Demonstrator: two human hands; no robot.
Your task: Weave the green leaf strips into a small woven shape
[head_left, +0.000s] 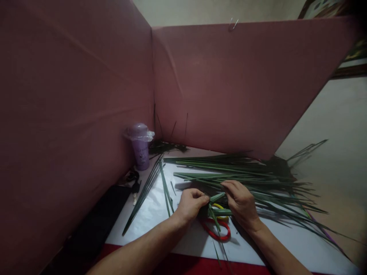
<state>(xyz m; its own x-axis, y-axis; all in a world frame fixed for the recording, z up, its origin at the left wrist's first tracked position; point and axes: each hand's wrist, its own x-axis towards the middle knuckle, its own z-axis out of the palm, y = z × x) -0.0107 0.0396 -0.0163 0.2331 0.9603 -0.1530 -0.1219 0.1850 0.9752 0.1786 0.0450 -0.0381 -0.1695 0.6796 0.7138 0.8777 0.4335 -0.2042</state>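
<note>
Left hand (191, 203): thumb and forefinger pinched on folded green leaf-strip weave (212, 211); slack pinch could let folds spring open. Weave touches those fingertips, at their four o'clock. Red-and-yellow plastic loop handles (228, 230), seemingly scissors, at weave's five o'clock: trailing strip ends could snag there. Right hand (241, 200), weave's two o'clock: fingertips drawn close together; cannot tell whether gripping strip.
</note>
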